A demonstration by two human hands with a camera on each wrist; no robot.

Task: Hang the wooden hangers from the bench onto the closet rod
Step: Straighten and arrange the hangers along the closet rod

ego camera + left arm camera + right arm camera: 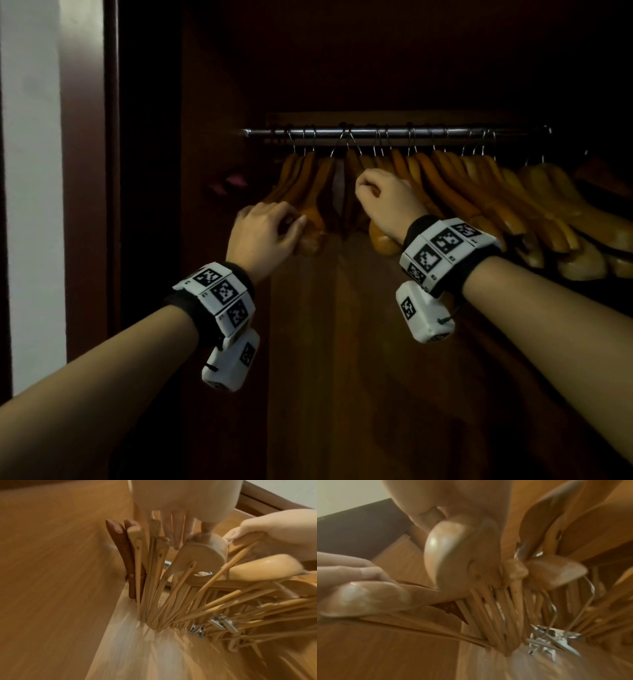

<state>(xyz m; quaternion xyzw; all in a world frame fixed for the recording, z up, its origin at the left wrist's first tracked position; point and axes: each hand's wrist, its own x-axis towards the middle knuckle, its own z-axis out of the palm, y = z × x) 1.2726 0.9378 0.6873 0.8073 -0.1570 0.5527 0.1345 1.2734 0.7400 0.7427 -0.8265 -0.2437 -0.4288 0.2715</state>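
Note:
A metal closet rod [394,132] carries a long row of wooden hangers [479,192] on wire hooks. My left hand [291,222] grips the rounded shoulder end of a wooden hanger [311,240] in the left group. That end [202,553] shows between the fingers in the left wrist view. My right hand [368,186] is curled round the arm of another hanging wooden hanger [383,241] just right of a gap in the row. The right wrist view shows that hanger's glossy end [452,550] under the thumb. The bench is out of view.
The closet's dark left side panel [212,102] is close to the leftmost hangers, where a reddish padded hanger [121,550] hangs. Some hangers carry metal clips [223,623]. The wooden back panel [342,342] lies below. A door frame [113,171] and white wall [34,171] stand at left.

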